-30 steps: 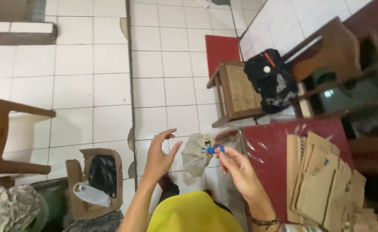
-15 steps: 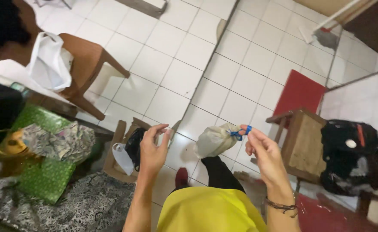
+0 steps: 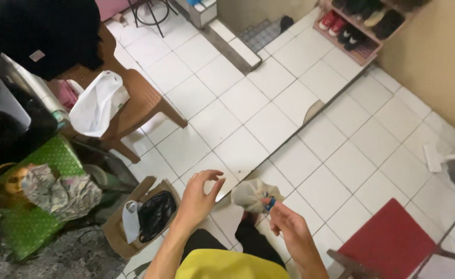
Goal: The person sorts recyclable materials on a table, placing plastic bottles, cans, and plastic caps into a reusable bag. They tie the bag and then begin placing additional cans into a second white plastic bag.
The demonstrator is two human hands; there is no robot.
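Home interior, lived-in room. White tiled floor (image 3: 284, 93) with a raised tiled step (image 3: 232, 44) towards another area. Shoe rack (image 3: 364, 23) against a tan wall (image 3: 439, 57), several pairs on it. Brown plastic chair (image 3: 139, 103) with a white bag (image 3: 97, 103) on the seat; dark clothing (image 3: 44, 31) heaped beside it. Table with green cloth (image 3: 36, 206), crumpled fabric (image 3: 62, 192) on top. Open carton (image 3: 121, 227) on the floor holding a black bag (image 3: 156, 214). Red mat (image 3: 388, 243) by a wooden stool (image 3: 349, 261). Household clutter, no shop or workshop fittings.
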